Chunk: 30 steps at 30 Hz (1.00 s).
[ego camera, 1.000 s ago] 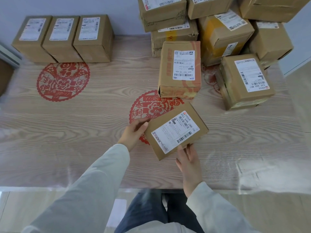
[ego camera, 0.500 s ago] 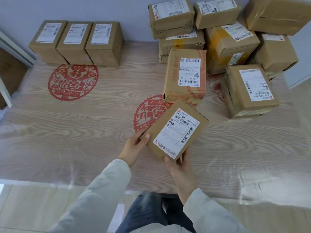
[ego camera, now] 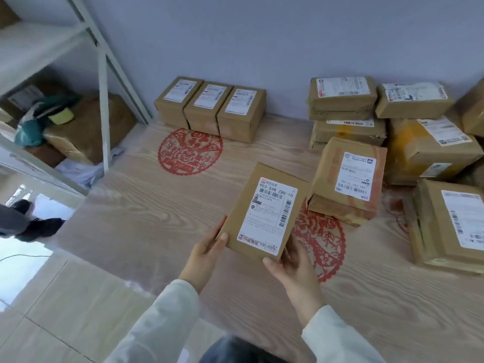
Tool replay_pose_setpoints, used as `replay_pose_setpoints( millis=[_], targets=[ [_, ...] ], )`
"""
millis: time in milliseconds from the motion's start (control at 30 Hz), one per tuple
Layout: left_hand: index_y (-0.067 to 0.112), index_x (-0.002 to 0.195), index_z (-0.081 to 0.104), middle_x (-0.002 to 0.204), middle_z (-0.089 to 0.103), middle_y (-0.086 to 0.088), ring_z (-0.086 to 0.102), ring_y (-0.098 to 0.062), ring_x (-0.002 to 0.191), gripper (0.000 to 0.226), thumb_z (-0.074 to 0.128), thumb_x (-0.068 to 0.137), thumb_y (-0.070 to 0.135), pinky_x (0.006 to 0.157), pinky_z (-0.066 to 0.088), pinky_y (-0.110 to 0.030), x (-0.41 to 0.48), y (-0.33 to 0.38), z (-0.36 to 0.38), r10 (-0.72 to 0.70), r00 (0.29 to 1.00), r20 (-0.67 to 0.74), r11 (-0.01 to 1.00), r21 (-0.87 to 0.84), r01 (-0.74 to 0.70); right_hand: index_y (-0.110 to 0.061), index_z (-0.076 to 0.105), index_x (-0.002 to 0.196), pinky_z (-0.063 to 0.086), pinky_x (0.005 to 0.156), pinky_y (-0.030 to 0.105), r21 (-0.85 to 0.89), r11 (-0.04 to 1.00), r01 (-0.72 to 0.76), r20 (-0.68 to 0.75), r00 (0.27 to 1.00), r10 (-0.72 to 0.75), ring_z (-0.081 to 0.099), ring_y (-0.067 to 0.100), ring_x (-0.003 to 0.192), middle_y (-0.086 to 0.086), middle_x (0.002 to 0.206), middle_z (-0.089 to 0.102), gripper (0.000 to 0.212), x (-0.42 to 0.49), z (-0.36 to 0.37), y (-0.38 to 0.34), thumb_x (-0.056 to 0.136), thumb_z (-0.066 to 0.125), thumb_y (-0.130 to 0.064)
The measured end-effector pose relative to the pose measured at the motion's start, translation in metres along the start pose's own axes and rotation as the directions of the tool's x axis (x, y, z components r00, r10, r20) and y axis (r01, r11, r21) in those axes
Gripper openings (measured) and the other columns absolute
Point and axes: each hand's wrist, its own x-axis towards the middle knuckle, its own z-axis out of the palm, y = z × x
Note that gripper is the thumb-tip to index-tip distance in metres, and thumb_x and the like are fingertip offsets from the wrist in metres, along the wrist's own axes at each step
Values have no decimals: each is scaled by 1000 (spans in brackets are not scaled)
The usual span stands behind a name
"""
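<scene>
Parcel (ego camera: 264, 213) in both hands, 3 boxes (ego camera: 209, 108) behind

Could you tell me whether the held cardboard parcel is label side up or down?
Label side up: the small brown cardboard parcel, held by the left hand and right hand, shows its white label.

Both hands hold the box (ego camera: 234, 224), but the right hand's (ego camera: 296, 268) fingers are hidden beneath it and the left hand's (ego camera: 207, 252) behind its side. The box covers part of the near red paper-cut (ego camera: 324, 242). The label's (ego camera: 267, 213) small print is too fine to read. At the left, the rack (ego camera: 102, 74) is blurred and cut off, and the dark shape (ego camera: 26, 224) below it is unclear. The right box (ego camera: 429, 231) runs off the edge.
</scene>
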Motion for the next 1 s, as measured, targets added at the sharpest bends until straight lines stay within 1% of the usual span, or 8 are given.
replay_pose_setpoints(
  millis=[100, 233, 467, 600, 700, 800, 900, 1000],
  targets=[
    [27, 137, 49, 119, 60, 27, 49, 15, 117, 39, 49, 97, 23, 100, 35, -12, 15, 10, -23, 22, 998, -56, 1000, -11, -22, -24, 40, 138, 45, 95, 17, -23, 1000, 10, 23, 1000, -9, 53, -6, 117, -16, 131, 55, 74, 29, 26, -10, 75, 74, -4],
    [30, 128, 52, 121, 60, 23, 52, 17, 110, 32, 49, 98, 20, 87, 40, -2, 52, 18, -65, 52, 991, -121, 998, -22, -55, -26, 41, 136, 44, 86, 7, -55, 998, 18, 70, 997, -15, 51, -16, 111, -18, 128, 55, 68, 76, 70, -19, 79, 72, -3],
    [34, 123, 54, 112, 63, 33, 53, 16, 110, 30, 49, 97, 19, 86, 39, 0, 141, 25, -130, 35, 998, -58, 999, -19, -36, -22, 31, 147, 41, 93, 7, -141, 989, -38, 78, 996, 50, 48, -15, 117, -20, 132, 51, 80, 155, 127, -16, 80, 73, -7],
    [25, 124, 53, 116, 62, 23, 55, 20, 101, 30, 47, 98, 11, 80, 39, 1, 174, 31, -155, 20, 998, -59, 999, -46, -23, -17, 33, 146, 42, 87, 4, -146, 987, -60, 72, 995, 71, 52, -17, 111, -15, 133, 52, 77, 190, 154, -18, 80, 70, 0],
    [22, 124, 52, 115, 62, 21, 56, 19, 99, 31, 48, 97, 8, 79, 40, -1, 197, 33, -160, 22, 1000, -5, 997, -68, -22, -17, 33, 146, 44, 84, 5, -125, 990, -66, 39, 997, 72, 52, -14, 112, -18, 131, 52, 79, 202, 158, -19, 79, 71, -1],
    [28, 124, 52, 112, 65, 28, 56, 14, 107, 33, 51, 95, 13, 82, 41, -2, 210, 32, -146, 26, 996, 81, 997, -71, -20, -21, 34, 146, 45, 88, 7, -140, 989, -54, -29, 998, 51, 52, -8, 118, -24, 126, 58, 89, 202, 142, -27, 69, 78, -16],
    [26, 131, 49, 127, 60, 18, 53, 8, 117, 41, 54, 91, 22, 92, 42, -8, 219, 31, -118, 26, 981, 193, 997, -73, -12, -23, 38, 143, 46, 82, 6, -134, 989, -69, -106, 993, 54, 54, -5, 117, -30, 122, 59, 86, 193, 111, -38, 69, 82, -15],
    [22, 137, 45, 135, 56, 13, 49, 5, 123, 48, 55, 91, 25, 102, 39, -13, 226, 35, -84, 21, 958, 285, 998, -66, -3, -32, 43, 135, 47, 73, 4, -124, 988, -96, -180, 981, 72, 59, -9, 107, -28, 116, 63, 76, 188, 80, -49, 70, 76, -9]
  ],
)
